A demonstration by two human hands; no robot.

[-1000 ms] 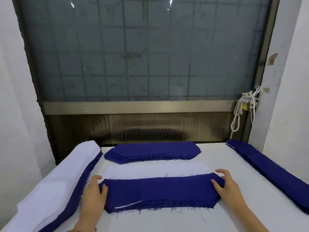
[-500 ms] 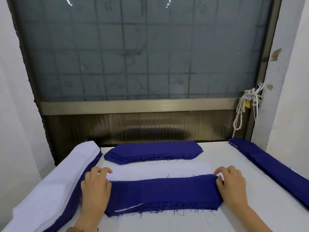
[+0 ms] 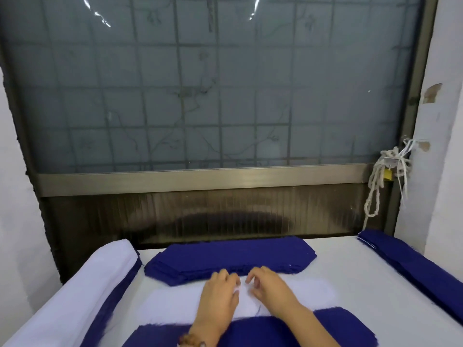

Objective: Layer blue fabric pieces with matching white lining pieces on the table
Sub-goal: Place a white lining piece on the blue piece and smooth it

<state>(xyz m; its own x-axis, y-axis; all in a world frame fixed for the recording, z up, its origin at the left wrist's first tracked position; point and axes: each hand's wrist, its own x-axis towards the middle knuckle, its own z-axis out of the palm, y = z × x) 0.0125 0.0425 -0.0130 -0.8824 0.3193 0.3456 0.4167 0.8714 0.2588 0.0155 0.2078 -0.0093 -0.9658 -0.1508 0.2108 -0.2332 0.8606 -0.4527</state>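
Note:
A white lining pile (image 3: pixel 172 305) lies across the middle of the table (image 3: pixel 350 279). My left hand (image 3: pixel 220 296) and my right hand (image 3: pixel 271 289) sit close together over its far edge, fingers curled down, each pinching the top white lining piece at the centre. Just beyond my fingertips lies a stack of blue fabric pieces (image 3: pixel 225 259). A nearer blue fabric pile (image 3: pixel 343 326) with frayed edges lies under my wrists; a white layer peeks out beneath it at the left.
A long white pile on top of blue fabric (image 3: pixel 75 294) runs along the table's left edge. Another long blue stack (image 3: pixel 413 266) runs along the right edge by the wall. A window frame stands behind the table, with knotted rope (image 3: pixel 378 181) hanging at its right.
Both hands left the ends of the near blue pile and came together at the centre, reaching forward onto the white lining. The view dropped closer to the table.

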